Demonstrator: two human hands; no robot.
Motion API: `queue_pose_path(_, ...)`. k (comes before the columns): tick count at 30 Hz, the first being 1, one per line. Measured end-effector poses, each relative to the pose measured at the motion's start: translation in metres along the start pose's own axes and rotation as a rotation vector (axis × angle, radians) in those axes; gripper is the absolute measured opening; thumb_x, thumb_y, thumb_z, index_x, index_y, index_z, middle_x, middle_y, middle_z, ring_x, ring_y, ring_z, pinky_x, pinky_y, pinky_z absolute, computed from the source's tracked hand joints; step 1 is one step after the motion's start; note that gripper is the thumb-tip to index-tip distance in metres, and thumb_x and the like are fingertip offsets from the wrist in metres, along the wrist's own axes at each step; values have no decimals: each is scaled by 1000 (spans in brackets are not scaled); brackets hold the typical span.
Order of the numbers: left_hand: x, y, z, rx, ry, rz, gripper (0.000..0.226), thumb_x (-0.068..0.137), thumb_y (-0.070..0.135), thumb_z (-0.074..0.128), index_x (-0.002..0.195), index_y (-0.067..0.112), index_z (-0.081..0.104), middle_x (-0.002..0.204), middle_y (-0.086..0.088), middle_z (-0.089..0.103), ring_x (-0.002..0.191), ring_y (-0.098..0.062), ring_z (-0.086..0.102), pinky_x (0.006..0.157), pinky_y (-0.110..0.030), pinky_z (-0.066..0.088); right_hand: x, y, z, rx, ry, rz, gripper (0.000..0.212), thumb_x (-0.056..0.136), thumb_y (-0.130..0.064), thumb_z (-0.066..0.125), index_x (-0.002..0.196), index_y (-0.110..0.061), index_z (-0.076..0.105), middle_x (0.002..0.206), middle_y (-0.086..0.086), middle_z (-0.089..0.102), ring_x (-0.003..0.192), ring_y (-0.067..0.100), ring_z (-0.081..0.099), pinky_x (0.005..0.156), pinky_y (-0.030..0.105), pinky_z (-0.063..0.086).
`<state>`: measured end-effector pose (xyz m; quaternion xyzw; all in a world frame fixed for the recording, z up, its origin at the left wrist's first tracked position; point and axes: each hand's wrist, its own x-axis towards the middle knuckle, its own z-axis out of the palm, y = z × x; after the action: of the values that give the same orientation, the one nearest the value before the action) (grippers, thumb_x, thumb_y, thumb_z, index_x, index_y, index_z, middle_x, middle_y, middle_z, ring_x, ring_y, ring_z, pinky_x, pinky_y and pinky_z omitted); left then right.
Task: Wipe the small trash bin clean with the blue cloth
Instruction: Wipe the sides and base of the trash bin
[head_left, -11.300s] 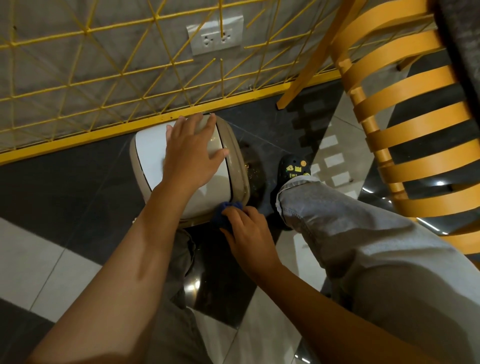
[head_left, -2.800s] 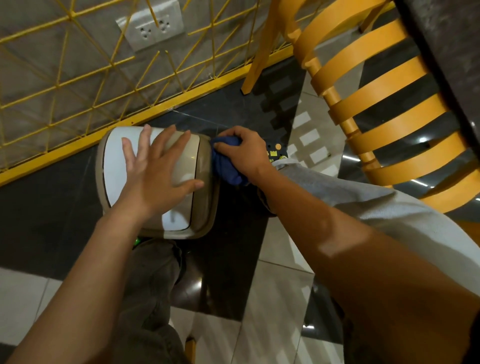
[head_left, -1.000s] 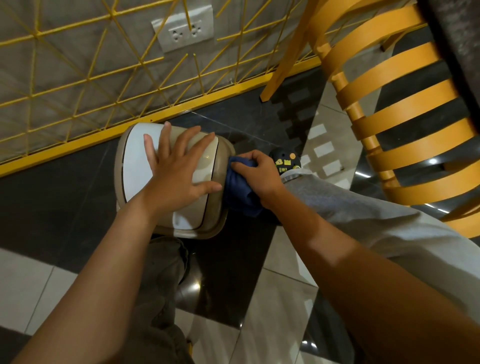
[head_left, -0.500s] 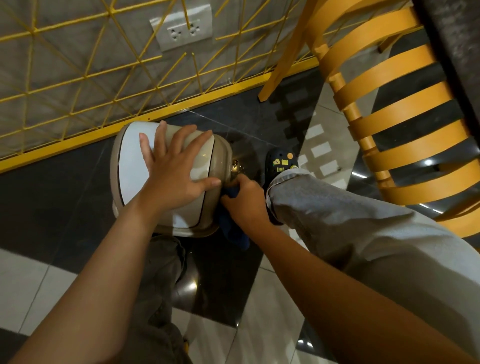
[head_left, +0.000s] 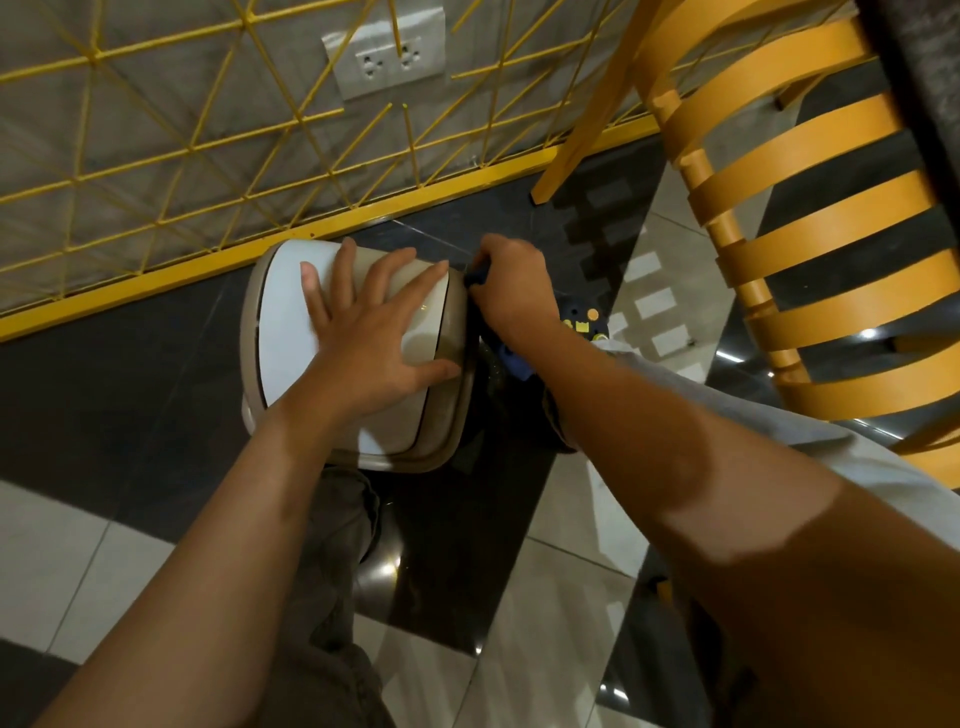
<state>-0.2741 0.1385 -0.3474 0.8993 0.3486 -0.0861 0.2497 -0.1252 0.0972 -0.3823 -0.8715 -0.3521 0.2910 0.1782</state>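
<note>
So we're mid-wipe here, working the side of the small trash bin (head_left: 291, 332). It sits on the floor (head_left: 130, 374) close to the yellow wire fence (head_left: 208, 156), right under the left hand (head_left: 374, 332). That hand's fingers (head_left: 410, 270) are spread wide and flat over the lid, gripping nothing, just pinning the bin so it doesn't slide. The right hand (head_left: 511, 296) is bunched tight around the blue cloth (head_left: 511, 364), pressed against the bin's rim just beyond the left fingertips. Only bits of cloth show: a dark sliver at the knuckles and a fold hanging below the wrist.

My guess is the far corner of that side is being scrubbed now. The next move probably calls for dragging the cloth back down along the wall or turning the bin to reach a fresh face, with the left palm keeping pressure on so it stays put.

Materials: the bin looks like smooth hard plastic, a rounded-square shape with a beige rim and a pale glossy lid panel that catches light. The cloth looks soft and crumpled. The floor is polished tile, dark and light, very reflective, so likely slippery under a light bin. An orange slatted chair (head_left: 810, 218) sits past the right-hand fingers.
</note>
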Motion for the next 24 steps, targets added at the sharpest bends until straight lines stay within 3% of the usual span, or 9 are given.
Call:
queue_pose_path(3, -1, -1, 0, -12, -7, 9, 89, 71, 61, 63, 143, 41, 16, 155, 4, 9, 141, -29, -19, 106, -50, -22, 18, -11, -5, -66, -72, -50, 11, 85, -5, 57, 94, -9, 62, 111, 15, 62, 103, 31, 58, 87, 42, 50)
queue_pose_path(8, -3, -4, 4, 11, 37, 43, 93, 58, 74, 39, 143, 41, 19, 154, 5, 14, 141, -30, -16, 105, -48, -23, 21, -12, -20, -118, -233, -82, 21, 86, -14, 61, 106, -6, 64, 117, 14, 63, 111, 28, 57, 90, 33, 47)
queue_pose_path(12, -5, -11, 5, 70, 90, 103, 86, 69, 75, 27, 145, 36, 14, 156, 2, 15, 142, -30, -14, 106, -50, -22, 5, -11, -24, -126, -292, -37, 25, 85, -15, 63, 107, -3, 62, 116, 17, 63, 110, 29, 58, 85, 32, 47)
queue_pose_path(16, -4, -12, -1, 6, 115, 77, 85, 78, 68, 23, 148, 25, 0, 157, -1, -7, 141, -29, -20, 106, -51, -22, -35, 3, -6, 44, -272, 46, 22, 81, -13, 65, 100, -4, 63, 109, 16, 64, 98, 25, 59, 71, 23, 39)
queue_pose_path(19, -6, -10, -4, -35, 125, 54, 85, 80, 64, 19, 147, 16, -3, 156, -7, -13, 141, -30, -18, 108, -52, -18, -65, 10, 15, 212, -272, 138, 18, 81, -12, 65, 98, -6, 63, 103, 13, 65, 81, 13, 52, 56, 15, 36)
queue_pose_path(24, -10, -8, -7, -166, 117, 6, 72, 89, 45, 26, 147, 15, -4, 156, -7, -14, 141, -27, -19, 110, -46, -18, -88, 8, 31, 374, -252, 218, 17, 82, -12, 64, 97, -5, 59, 97, 9, 62, 80, 13, 52, 58, 15, 38)
